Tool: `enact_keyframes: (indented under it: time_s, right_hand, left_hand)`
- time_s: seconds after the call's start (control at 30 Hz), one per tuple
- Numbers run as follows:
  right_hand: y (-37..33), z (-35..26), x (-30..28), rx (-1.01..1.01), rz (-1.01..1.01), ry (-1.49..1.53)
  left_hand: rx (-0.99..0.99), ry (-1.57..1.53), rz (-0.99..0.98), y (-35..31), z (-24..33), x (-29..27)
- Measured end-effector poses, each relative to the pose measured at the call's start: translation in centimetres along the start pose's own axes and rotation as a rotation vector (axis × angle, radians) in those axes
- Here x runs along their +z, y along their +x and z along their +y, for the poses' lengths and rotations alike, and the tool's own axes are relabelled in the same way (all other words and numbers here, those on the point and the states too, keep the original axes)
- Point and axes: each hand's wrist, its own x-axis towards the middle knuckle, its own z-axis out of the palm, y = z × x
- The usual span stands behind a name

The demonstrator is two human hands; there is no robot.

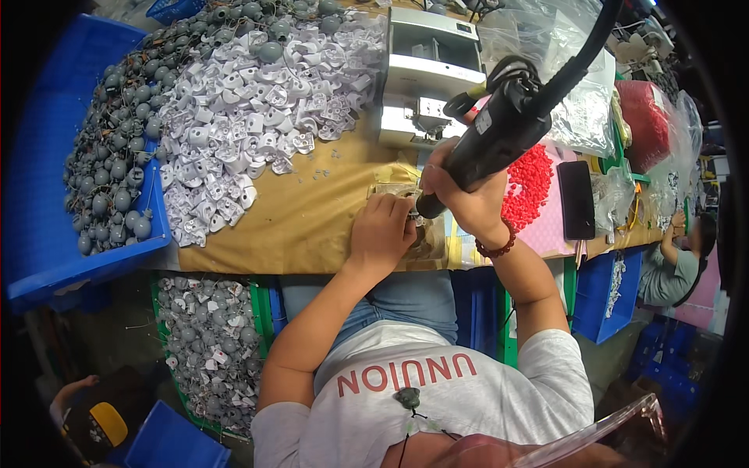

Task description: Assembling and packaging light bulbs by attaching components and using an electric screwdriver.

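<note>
Black tool (499, 129) fills our right hand (472, 195), tip down just beside our left hand (381, 228), curled narrow, its hold hidden, over the near counter (304, 234). Left, white parts (234, 125) lie heaped loose beside grey ones (100, 204); how much is finished, we cannot tell.

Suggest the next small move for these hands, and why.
Probably lower the black cylindrical corded tool slightly, left hand held steady: the right hand grips the tool, and its lower end points down beside the left hand, near the front edge of the brown-covered workbench. Contact there is unclear.
</note>
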Motion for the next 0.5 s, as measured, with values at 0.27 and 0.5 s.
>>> enact_keyframes:
  time_s: [0.27, 0.5]
  right_hand:
    - [-1.4, 1.0, -0.5, -0.112, -0.048, -0.106]
    - [-5.2, 5.0, -1.5, -0.017, -0.178, 0.003]
  left_hand:
    - [0.059, 0.027, 0.075, 0.0, -0.3, 0.3]
    - [0.065, -0.045, 0.016, 0.2, -0.5, 0.0]
